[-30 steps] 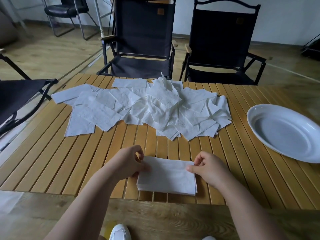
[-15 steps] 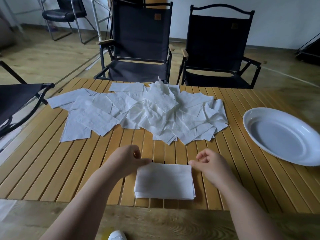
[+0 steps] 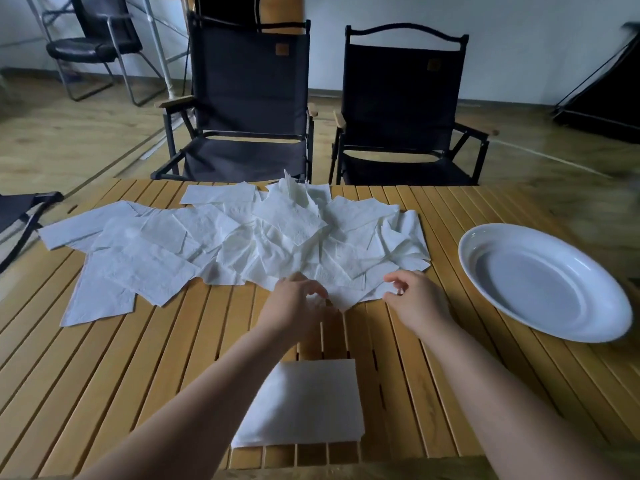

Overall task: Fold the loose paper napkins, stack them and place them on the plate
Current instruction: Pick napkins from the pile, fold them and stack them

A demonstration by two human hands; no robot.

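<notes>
Neither hand shows a sure hold. The left hand [image 3: 298,303] has its fingers curled down at the near corner of the nearest napkin [image 3: 349,296], and motion blur hides whether they pinch the paper or only touch it. The right hand [image 3: 414,301] is loosely curled, thumb and forefinger a little apart with the napkin's right edge at the gap; I judge it not yet nipped.

That napkin lies between the two hands, at the near rim of the loose pile [image 3: 242,244]. It sits askew, one corner pointing back toward the person, its width running left to right from one hand to the other. Both hands are about equally close to it, so the coming move is likely a two-handed lift and a pull toward the body. Other sheets overlap its far side, so a neighbour could be dragged along.

Behind the hands, close to the table's near edge, the folded stack [image 3: 304,403] lies flat and squared between the forearms, with the left forearm crossing over its left corner in this view. The plate [image 3: 519,235] is off to the right, well apart from the stack and nearer the right hand, with nothing on it. Most of the task looks undone.

All of this sits on a slatted wooden table [image 3: 138,358], with two dark folding chairs [image 3: 249,91] beyond it
</notes>
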